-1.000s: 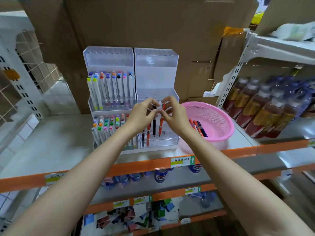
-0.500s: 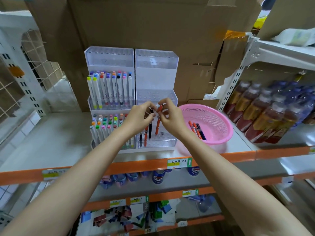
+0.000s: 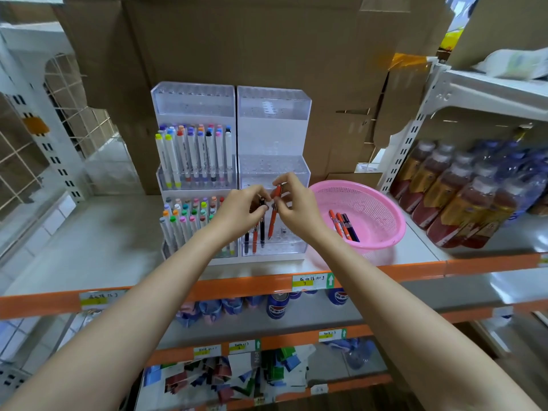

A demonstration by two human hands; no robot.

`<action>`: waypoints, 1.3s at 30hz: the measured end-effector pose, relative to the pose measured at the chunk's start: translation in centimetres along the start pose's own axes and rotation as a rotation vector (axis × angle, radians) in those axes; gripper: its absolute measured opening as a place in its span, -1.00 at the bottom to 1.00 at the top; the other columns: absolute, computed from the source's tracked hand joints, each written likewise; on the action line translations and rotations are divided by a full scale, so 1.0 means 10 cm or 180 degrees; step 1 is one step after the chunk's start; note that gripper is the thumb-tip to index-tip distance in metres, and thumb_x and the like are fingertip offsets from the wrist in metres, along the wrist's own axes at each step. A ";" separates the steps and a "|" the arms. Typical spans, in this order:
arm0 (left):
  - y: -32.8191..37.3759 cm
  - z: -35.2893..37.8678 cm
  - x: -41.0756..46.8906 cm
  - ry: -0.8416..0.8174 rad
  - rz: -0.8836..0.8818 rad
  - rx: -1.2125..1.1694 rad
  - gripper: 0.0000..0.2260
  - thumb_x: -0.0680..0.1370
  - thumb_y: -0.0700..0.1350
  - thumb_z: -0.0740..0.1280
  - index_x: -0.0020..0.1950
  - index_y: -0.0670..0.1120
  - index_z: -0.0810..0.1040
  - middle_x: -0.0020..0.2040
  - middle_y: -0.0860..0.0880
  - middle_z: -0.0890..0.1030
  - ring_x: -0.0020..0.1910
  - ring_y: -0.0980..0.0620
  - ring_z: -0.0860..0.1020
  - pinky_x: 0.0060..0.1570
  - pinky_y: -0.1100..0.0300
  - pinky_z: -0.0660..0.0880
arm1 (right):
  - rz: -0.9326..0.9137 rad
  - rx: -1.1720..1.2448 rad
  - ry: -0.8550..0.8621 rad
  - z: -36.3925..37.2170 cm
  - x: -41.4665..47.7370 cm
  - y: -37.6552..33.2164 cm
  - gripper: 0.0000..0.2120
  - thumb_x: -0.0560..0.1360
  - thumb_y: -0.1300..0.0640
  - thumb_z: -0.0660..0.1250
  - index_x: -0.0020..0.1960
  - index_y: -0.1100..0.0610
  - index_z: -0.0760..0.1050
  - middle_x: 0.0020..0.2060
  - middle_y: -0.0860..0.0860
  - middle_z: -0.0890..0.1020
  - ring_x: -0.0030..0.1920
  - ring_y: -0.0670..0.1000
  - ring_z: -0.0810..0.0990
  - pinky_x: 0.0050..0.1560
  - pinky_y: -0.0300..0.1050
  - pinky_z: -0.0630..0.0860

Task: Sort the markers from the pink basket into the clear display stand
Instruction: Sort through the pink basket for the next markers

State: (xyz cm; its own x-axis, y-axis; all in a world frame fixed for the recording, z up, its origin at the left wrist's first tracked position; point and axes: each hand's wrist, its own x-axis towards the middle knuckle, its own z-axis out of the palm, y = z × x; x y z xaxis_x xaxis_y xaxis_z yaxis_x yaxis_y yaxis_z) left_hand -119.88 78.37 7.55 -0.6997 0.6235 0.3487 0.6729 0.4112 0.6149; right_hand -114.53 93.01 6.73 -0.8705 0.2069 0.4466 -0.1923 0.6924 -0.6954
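Observation:
Two clear tiered display stands sit side by side on the shelf; the left stand [image 3: 192,185] is full of coloured markers, the right stand [image 3: 274,170] is mostly bare. My right hand [image 3: 292,207] pinches the top of an orange marker [image 3: 273,216] standing in the right stand's bottom tier. My left hand [image 3: 240,209] pinches the top of a black marker [image 3: 262,225] beside it. Another orange marker [image 3: 254,240] and a black one stand lower left of them. The pink basket [image 3: 373,209] to the right holds several markers [image 3: 345,223].
Shrink-wrapped drink bottles [image 3: 462,197] fill the shelf at the right. Cardboard boxes [image 3: 252,48] stand behind the stands. The shelf's orange front edge [image 3: 252,284] carries price tags; cans and packets sit on lower shelves. A white wire grid [image 3: 53,129] stands at the left.
Both hands stayed together over the right stand's bottom tier, shifting slightly. The orange marker and black marker stay upright in their fingers. The camera view drifted a little.

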 end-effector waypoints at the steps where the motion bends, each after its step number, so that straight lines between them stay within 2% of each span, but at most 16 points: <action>1: -0.01 0.00 -0.01 -0.0022 0.0001 0.0012 -0.90 0.54 -0.22 0.34 0.03 -0.08 0.53 -0.16 0.00 0.61 -0.16 0.07 0.60 -0.10 0.20 0.54 | -0.0003 0.0000 -0.0001 0.00 0.00 0.00 -0.79 0.50 0.36 0.26 0.10 0.20 0.39 -0.10 0.06 0.61 -0.14 0.04 0.61 -0.13 -0.10 0.56; 7: -0.03 0.05 -0.01 -0.0184 0.0006 0.0141 -0.87 0.53 -0.21 0.35 0.06 -0.07 0.53 -0.06 -0.02 0.63 -0.08 0.09 0.59 -0.03 0.22 0.52 | 0.0006 -0.0046 0.0015 -0.01 -0.01 0.02 -0.79 0.49 0.38 0.26 0.09 0.20 0.39 -0.13 0.07 0.61 -0.14 0.06 0.62 -0.07 0.03 0.59; 12: -0.06 0.09 0.01 -0.0236 0.0021 0.0289 -0.86 0.54 -0.19 0.34 0.09 -0.09 0.53 -0.04 -0.03 0.64 -0.08 0.07 0.59 -0.04 0.23 0.51 | -0.0004 -0.0056 -0.0011 -0.03 -0.03 0.03 -0.78 0.49 0.39 0.26 0.09 0.20 0.38 -0.15 0.06 0.61 -0.15 0.05 0.62 -0.08 0.01 0.60; 15: -0.08 0.11 0.01 -0.0350 0.0097 0.0449 -0.84 0.53 -0.19 0.34 0.11 -0.10 0.53 -0.02 -0.06 0.64 -0.06 0.02 0.60 -0.01 0.16 0.54 | -0.0021 -0.0064 -0.0004 -0.04 -0.04 0.04 -0.78 0.48 0.40 0.25 0.09 0.22 0.39 -0.15 0.07 0.61 -0.15 0.06 0.61 -0.08 0.03 0.59; 19: -0.09 0.10 0.02 -0.0342 0.0067 0.0454 -0.85 0.53 -0.19 0.35 0.10 -0.11 0.53 -0.05 -0.05 0.63 -0.11 0.06 0.57 -0.07 0.24 0.49 | -0.0014 -0.0048 -0.0034 -0.04 -0.04 0.05 -0.78 0.48 0.40 0.26 0.08 0.21 0.39 -0.14 0.08 0.62 -0.14 0.06 0.61 -0.07 0.04 0.59; 24: -0.08 0.08 0.05 -0.0478 0.0015 0.0629 -0.85 0.53 -0.17 0.35 0.09 -0.11 0.53 -0.03 -0.06 0.62 -0.09 0.05 0.57 -0.07 0.23 0.50 | 0.0068 0.0044 -0.0118 -0.05 -0.04 0.06 -0.76 0.49 0.40 0.29 0.09 0.17 0.38 -0.08 0.09 0.64 -0.09 0.06 0.64 -0.03 0.05 0.60; 28: -0.07 0.05 0.03 -0.0504 0.0042 0.0787 -0.81 0.55 -0.13 0.34 0.14 -0.12 0.51 0.00 -0.08 0.63 -0.04 0.00 0.60 -0.01 0.13 0.55 | 0.0135 0.0169 -0.0262 -0.07 -0.04 0.04 -0.77 0.51 0.39 0.29 0.07 0.14 0.37 -0.11 0.04 0.64 -0.07 0.05 0.65 -0.02 0.08 0.62; 31: -0.07 0.02 0.02 -0.0501 0.0147 0.1067 -0.83 0.55 -0.09 0.33 0.11 -0.11 0.53 -0.05 -0.08 0.64 -0.09 -0.03 0.60 -0.07 0.04 0.55 | 0.0162 0.0237 -0.0399 -0.10 -0.03 0.01 -0.77 0.51 0.39 0.29 0.01 0.09 0.40 -0.17 0.07 0.65 -0.10 0.05 0.66 -0.04 0.09 0.62; 34: -0.07 -0.02 -0.02 -0.0413 0.0262 0.1081 -0.84 0.57 -0.06 0.32 0.09 -0.09 0.56 -0.09 -0.04 0.65 -0.18 0.03 0.58 -0.18 0.13 0.52 | 0.0159 0.0247 -0.0476 -0.09 -0.05 0.00 -0.80 0.51 0.38 0.29 -0.02 0.09 0.44 -0.18 0.11 0.65 -0.13 0.05 0.66 -0.07 0.08 0.63; 39: -0.13 -0.05 -0.07 -0.0352 0.0391 0.1482 -0.80 0.58 0.00 0.27 0.06 -0.11 0.53 -0.07 -0.04 0.61 -0.12 -0.01 0.55 -0.14 0.05 0.53 | 0.0093 0.0001 -0.0506 -0.05 -0.06 0.04 -0.84 0.49 0.37 0.34 0.01 0.16 0.52 -0.15 0.05 0.61 -0.13 0.04 0.64 -0.07 0.01 0.62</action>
State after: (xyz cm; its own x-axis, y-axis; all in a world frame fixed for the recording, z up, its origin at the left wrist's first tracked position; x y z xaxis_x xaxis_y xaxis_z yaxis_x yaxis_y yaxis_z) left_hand -120.34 77.08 6.87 -0.5957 0.7426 0.3062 0.8023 0.5679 0.1838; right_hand -113.82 93.53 6.49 -0.9364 0.1151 0.3314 -0.1658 0.6875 -0.7070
